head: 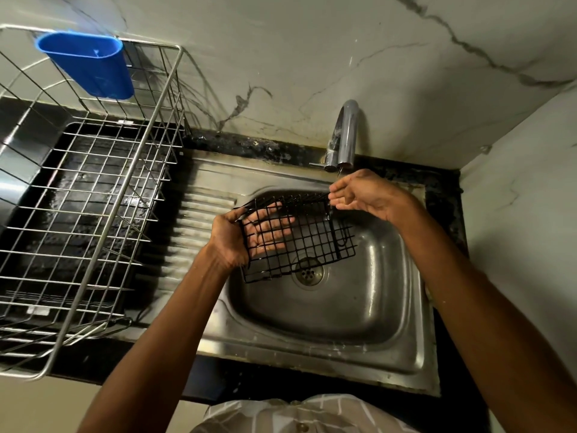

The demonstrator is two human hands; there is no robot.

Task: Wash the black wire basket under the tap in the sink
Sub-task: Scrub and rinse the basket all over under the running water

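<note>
The black wire basket [312,239] hangs tilted over the steel sink [359,307], above the drain [309,273]. My left hand [231,235] grips its left end, with the fingers showing through the mesh from inside. My right hand [365,195] is at the basket's far right corner, fingers spread and slightly curled, touching the rim just under the chrome tap [345,135]. A thin stream of water seems to fall from the spout onto that hand.
A large steel wire dish rack [93,195] stands on the black counter at the left, with a blue plastic cutlery holder [90,64] hung on its back edge. The ribbed drainboard [199,220] lies between rack and basin. Marble walls close in behind and at the right.
</note>
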